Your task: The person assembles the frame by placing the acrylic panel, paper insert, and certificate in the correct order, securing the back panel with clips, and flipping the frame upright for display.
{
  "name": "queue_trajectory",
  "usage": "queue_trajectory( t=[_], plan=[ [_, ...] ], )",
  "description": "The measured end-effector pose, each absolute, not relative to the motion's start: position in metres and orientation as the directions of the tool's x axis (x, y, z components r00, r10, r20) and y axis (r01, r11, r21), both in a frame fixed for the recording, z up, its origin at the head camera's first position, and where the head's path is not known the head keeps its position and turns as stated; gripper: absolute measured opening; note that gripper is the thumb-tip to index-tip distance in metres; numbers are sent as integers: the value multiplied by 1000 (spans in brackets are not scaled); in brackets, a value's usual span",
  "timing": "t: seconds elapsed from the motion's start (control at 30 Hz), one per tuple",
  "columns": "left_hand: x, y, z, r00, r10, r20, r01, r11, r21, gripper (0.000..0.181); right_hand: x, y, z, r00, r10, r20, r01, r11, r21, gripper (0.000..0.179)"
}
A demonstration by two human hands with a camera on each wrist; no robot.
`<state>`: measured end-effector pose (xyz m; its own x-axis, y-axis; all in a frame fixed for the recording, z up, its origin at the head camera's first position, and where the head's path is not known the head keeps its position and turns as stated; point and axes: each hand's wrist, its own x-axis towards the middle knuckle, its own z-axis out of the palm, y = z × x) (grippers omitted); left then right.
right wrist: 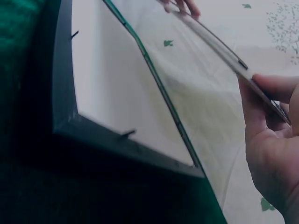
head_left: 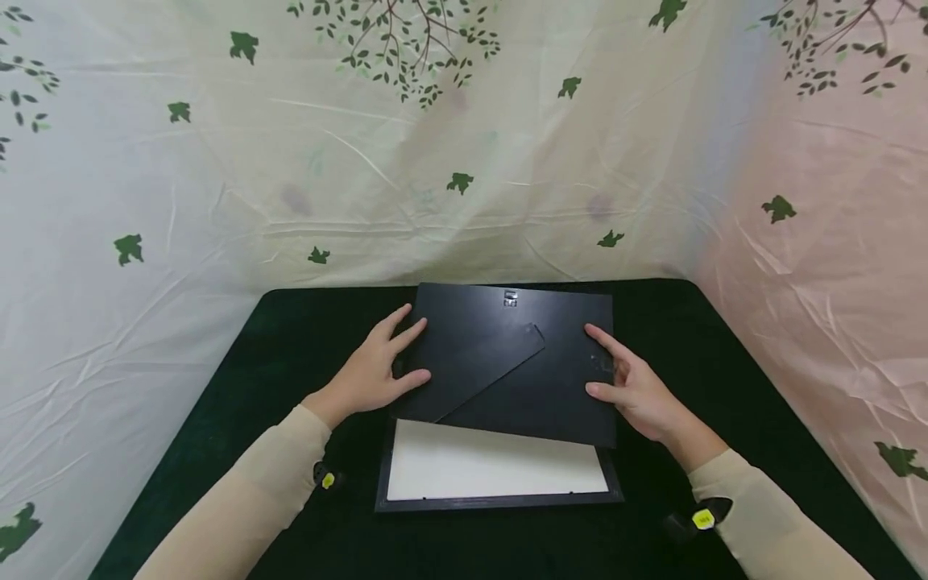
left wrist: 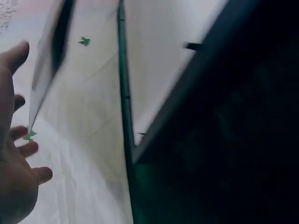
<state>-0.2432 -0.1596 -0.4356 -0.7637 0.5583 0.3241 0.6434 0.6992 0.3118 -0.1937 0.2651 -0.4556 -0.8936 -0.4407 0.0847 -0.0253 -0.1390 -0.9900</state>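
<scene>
A black picture-frame back panel (head_left: 493, 362), with a folded easel leg and a small metal hanger, is tilted above the picture frame (head_left: 500, 505). My right hand (head_left: 648, 403) pinches its right edge; in the right wrist view the thumb and fingers (right wrist: 275, 86) lie on opposite faces. At the panel's left edge is my left hand (head_left: 370, 370), its fingers spread and the tips of thumb and index finger over the panel. White backing (head_left: 500, 463) fills the lower frame. Small dark tabs (right wrist: 127, 135) stick up along the frame's inner edge. The panel hides the frame's upper part.
The frame lies on a dark green cloth-covered table (head_left: 304, 322). Behind and at the sides hangs pale fabric (head_left: 362, 185) printed with leaves and green bird shapes. Each wrist wears a dark device (head_left: 710, 514) with a yellow mark.
</scene>
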Motion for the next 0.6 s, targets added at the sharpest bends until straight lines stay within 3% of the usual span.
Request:
queue_trajectory(
  t=[0.17,0.37,0.6],
  plan=[
    [-233,-166,-450,-720,651,242,693,696,189,81,-194,279,-461,-852,-522,34,83,-199,-977,84],
    [-216,-167,-466,-722,680,129,690,695,201,81,-195,287,-475,-810,-584,-57,194,-176,-965,81],
    [-205,-170,-483,-748,663,-5,649,734,199,81,-191,279,-489,-813,-562,-156,253,-100,-962,80]
  ],
)
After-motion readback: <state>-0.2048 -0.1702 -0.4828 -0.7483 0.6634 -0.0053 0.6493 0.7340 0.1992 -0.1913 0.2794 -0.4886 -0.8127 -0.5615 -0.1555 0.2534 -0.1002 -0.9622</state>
